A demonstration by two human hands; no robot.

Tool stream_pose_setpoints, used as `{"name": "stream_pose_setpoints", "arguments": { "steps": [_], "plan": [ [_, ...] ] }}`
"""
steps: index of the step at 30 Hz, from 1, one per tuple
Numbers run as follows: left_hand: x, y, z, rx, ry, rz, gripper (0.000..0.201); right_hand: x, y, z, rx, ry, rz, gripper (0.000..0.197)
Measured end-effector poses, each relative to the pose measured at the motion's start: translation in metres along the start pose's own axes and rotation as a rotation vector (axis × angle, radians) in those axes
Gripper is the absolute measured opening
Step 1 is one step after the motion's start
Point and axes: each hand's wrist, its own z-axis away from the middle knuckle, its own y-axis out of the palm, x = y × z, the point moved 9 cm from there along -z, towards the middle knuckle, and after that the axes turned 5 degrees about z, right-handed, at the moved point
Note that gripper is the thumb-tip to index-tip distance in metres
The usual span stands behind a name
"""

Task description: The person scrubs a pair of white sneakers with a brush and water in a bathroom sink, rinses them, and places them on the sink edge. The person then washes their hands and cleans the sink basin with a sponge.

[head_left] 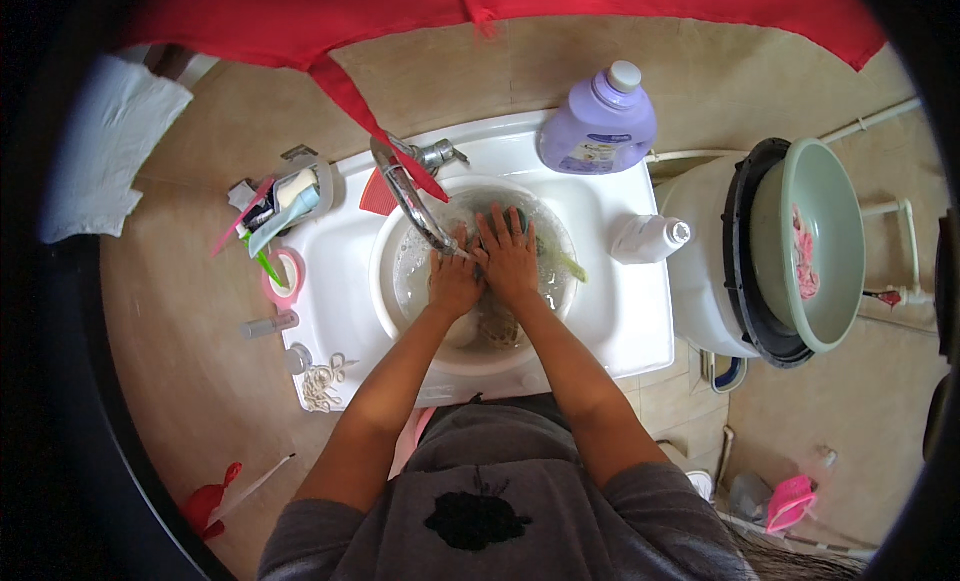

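A white sink point(622, 321) bears a round white basin point(381, 271) of bubbly water. A purple bottle point(600, 126) stands at the sink's back right; a chrome faucet point(405, 196) arches over the basin. The left hand point(455, 283) and right hand point(508, 259) are inside the basin — close together, backs up, fingers extended; whether either grips anything cannot be determined. Wet items lie about them: a brown-patterned piece point(499, 330) nearer the person, a pale green strip point(573, 268) rightward, a dark piece point(521, 220) beside the right fingers.
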Motion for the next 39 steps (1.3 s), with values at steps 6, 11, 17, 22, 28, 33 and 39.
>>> {"name": "stream_pose_setpoints", "arguments": {
  "steps": [6,11,17,22,28,33,39],
  "plan": [
    [0.004,0.023,-0.012,0.035,0.089,-0.058,0.063,-0.010,0.035,0.003,0.103,-0.001,0.026,0.056],
    [-0.011,0.011,-0.011,-0.068,0.206,0.161,0.068,-0.003,0.030,0.004,0.045,-0.037,0.024,0.053],
    [0.000,-0.027,-0.003,-0.066,0.179,0.294,0.069,-0.027,-0.017,0.004,-0.037,0.079,-0.416,0.044],
    [-0.002,-0.056,0.043,-0.289,0.135,0.077,0.067,-0.060,-0.047,0.032,-0.198,0.102,-0.096,0.035],
    [-0.047,-0.062,0.065,-0.295,0.315,0.077,0.062,-0.038,-0.059,0.076,-0.144,0.026,0.003,0.050],
    [-0.024,-0.045,0.048,-0.080,0.101,-0.010,0.052,-0.014,-0.096,0.126,0.089,-0.173,-0.289,0.050],
    [-0.020,-0.046,0.035,-0.043,0.008,0.043,0.045,0.014,-0.094,0.178,0.403,-0.484,-0.264,0.051]
  ]
}}
